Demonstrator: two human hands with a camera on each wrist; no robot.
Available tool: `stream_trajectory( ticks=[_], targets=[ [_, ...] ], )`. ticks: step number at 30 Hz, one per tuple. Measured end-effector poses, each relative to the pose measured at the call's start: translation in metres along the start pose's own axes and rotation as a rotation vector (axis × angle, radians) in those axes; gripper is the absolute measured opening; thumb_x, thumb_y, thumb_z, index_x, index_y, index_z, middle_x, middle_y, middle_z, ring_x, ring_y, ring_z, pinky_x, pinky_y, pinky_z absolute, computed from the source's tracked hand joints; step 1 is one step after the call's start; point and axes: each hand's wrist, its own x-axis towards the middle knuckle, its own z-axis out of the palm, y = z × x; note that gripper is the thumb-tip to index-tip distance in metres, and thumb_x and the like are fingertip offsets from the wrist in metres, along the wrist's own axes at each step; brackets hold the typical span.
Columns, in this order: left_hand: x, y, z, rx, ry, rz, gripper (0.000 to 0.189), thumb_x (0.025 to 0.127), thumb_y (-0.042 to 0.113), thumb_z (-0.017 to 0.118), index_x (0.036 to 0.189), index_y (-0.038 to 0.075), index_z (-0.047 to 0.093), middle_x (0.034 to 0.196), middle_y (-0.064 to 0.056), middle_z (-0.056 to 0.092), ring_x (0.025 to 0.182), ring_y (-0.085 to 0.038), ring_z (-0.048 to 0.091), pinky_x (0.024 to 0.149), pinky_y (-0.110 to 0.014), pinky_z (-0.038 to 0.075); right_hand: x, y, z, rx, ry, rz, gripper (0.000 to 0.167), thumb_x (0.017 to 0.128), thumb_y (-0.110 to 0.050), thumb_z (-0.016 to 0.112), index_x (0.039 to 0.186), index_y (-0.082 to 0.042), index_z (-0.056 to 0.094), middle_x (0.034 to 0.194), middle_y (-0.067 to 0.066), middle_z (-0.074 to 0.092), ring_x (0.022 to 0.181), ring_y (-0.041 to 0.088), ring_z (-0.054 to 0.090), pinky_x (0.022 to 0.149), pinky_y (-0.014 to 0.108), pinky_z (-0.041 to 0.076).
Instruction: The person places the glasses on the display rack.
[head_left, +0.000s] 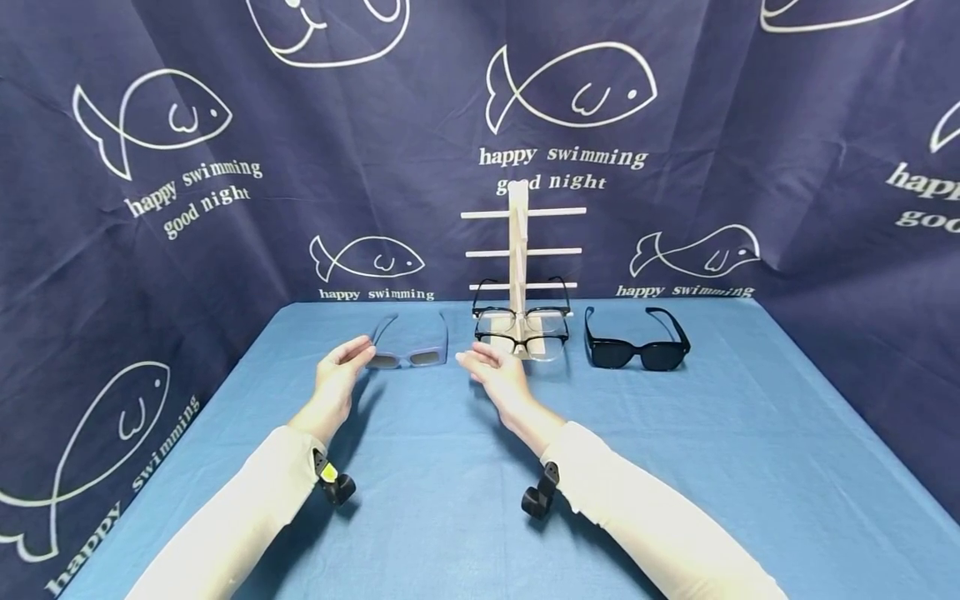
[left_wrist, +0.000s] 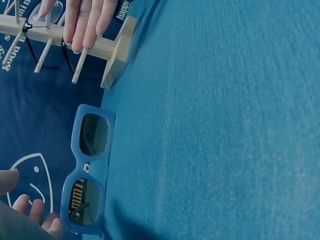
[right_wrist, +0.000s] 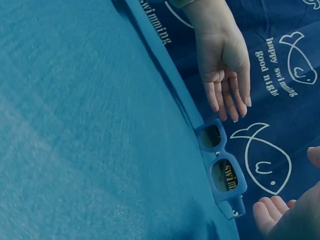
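A pair of lavender-blue sunglasses [head_left: 426, 357] stands on the blue cloth with its temples unfolded toward the back. My left hand [head_left: 335, 385] is at its left end, fingertips close to the frame. On the other side, my right hand [head_left: 507, 385] hovers between the sunglasses and the wooden display rack, with nothing in its grasp. Fingers of both hands are relaxed. The left wrist view shows the thick-rimmed sunglasses [left_wrist: 94, 135] from the front, with the left hand [left_wrist: 25, 215] beside the lower lens. In the right wrist view the left hand's fingers [right_wrist: 230, 97] extend toward the far lens.
The wooden rack [head_left: 518, 250] at the back centre has several pegs and carries two pairs of black-rimmed clear glasses [head_left: 555, 321] low down. Black sunglasses [head_left: 637, 355] stand right of it. A dark blue curtain [head_left: 420, 167] with fish drawings hangs behind the table.
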Motion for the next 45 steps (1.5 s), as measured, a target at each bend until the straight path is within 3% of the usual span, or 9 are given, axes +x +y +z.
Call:
stream_trajectory(
  ticks=[5, 8, 10, 17, 22, 28, 33, 38, 45],
  targets=[
    [0.002, -0.001, 0.0, -0.006, -0.002, 0.007, 0.047, 0.093, 0.005, 0.063, 0.137, -0.001, 0.051, 0.1, 0.014, 0.069, 0.09, 0.009, 0.057, 0.112, -0.024, 0.04, 0.003, 0.003, 0.003, -0.033, 0.005, -0.022, 0.049, 0.089, -0.016, 0.068, 0.133, 0.003, 0.054, 0.127, 0.022, 0.062, 0.115, 0.028, 0.062, 0.099, 0.038, 0.052],
    [0.003, -0.001, 0.0, -0.007, -0.001, 0.01, 0.047, 0.092, 0.005, 0.063, 0.137, -0.001, 0.051, 0.109, 0.007, 0.069, 0.09, 0.009, 0.058, 0.11, -0.022, 0.042, 0.005, 0.003, 0.005, -0.056, 0.013, -0.019, 0.05, 0.089, -0.016, 0.069, 0.133, 0.001, 0.054, 0.127, 0.02, 0.062, 0.117, 0.028, 0.061, 0.099, 0.034, 0.052],
    [0.003, -0.001, 0.0, -0.007, 0.003, 0.011, 0.047, 0.092, 0.005, 0.063, 0.137, -0.001, 0.051, 0.111, 0.006, 0.069, 0.09, 0.009, 0.058, 0.108, -0.021, 0.043, 0.006, 0.003, 0.007, -0.064, 0.016, -0.016, 0.051, 0.089, -0.017, 0.069, 0.134, 0.0, 0.054, 0.127, 0.019, 0.062, 0.119, 0.029, 0.06, 0.101, 0.035, 0.05],
    [0.007, 0.001, -0.003, 0.019, 0.018, 0.015, 0.047, 0.093, 0.006, 0.063, 0.137, -0.001, 0.051, 0.088, 0.021, 0.063, 0.091, 0.008, 0.056, 0.109, -0.022, 0.042, 0.01, 0.006, 0.015, -0.049, -0.008, 0.003, 0.056, 0.089, -0.019, 0.07, 0.137, 0.0, 0.05, 0.134, 0.022, 0.057, 0.125, 0.031, 0.055, 0.108, 0.041, 0.046],
    [0.012, -0.001, -0.003, 0.044, 0.023, 0.011, 0.047, 0.093, 0.009, 0.064, 0.137, 0.001, 0.051, 0.115, 0.003, 0.067, 0.098, 0.004, 0.054, 0.112, -0.025, 0.039, 0.014, 0.009, 0.021, -0.046, 0.003, 0.009, 0.057, 0.089, -0.02, 0.069, 0.138, 0.002, 0.049, 0.135, 0.023, 0.055, 0.123, 0.032, 0.056, 0.102, 0.042, 0.05],
    [0.014, 0.0, -0.004, 0.06, 0.035, 0.005, 0.048, 0.093, 0.01, 0.064, 0.138, 0.0, 0.05, 0.12, -0.002, 0.065, 0.096, 0.005, 0.053, 0.111, -0.027, 0.039, 0.018, 0.012, 0.025, -0.045, 0.009, 0.021, 0.057, 0.089, -0.019, 0.069, 0.137, 0.002, 0.048, 0.136, 0.024, 0.054, 0.123, 0.032, 0.056, 0.1, 0.039, 0.051],
    [0.015, 0.0, -0.003, 0.109, 0.019, -0.014, 0.05, 0.094, 0.011, 0.063, 0.141, 0.002, 0.047, 0.143, -0.017, 0.05, 0.112, -0.006, 0.052, 0.115, -0.031, 0.036, 0.022, 0.013, 0.027, -0.045, 0.003, 0.043, 0.058, 0.09, -0.02, 0.069, 0.138, 0.003, 0.047, 0.138, 0.024, 0.052, 0.127, 0.033, 0.053, 0.107, 0.044, 0.047],
    [0.017, -0.001, -0.001, 0.146, -0.002, -0.014, 0.052, 0.094, 0.007, 0.061, 0.143, 0.001, 0.044, 0.146, -0.02, 0.045, 0.132, -0.023, 0.043, 0.118, -0.034, 0.034, 0.025, 0.012, 0.032, -0.053, -0.002, 0.072, 0.06, 0.09, -0.021, 0.069, 0.14, 0.004, 0.045, 0.14, 0.023, 0.051, 0.131, 0.032, 0.049, 0.111, 0.044, 0.043],
    [0.021, -0.002, -0.002, 0.146, -0.019, -0.044, 0.061, 0.094, 0.008, 0.061, 0.149, 0.002, 0.034, 0.149, -0.021, 0.04, 0.139, -0.027, 0.037, 0.12, -0.036, 0.03, 0.031, 0.016, 0.039, -0.033, 0.045, 0.078, 0.058, 0.09, -0.018, 0.068, 0.138, 0.006, 0.047, 0.137, 0.025, 0.053, 0.129, 0.033, 0.051, 0.11, 0.043, 0.044]
  ],
)
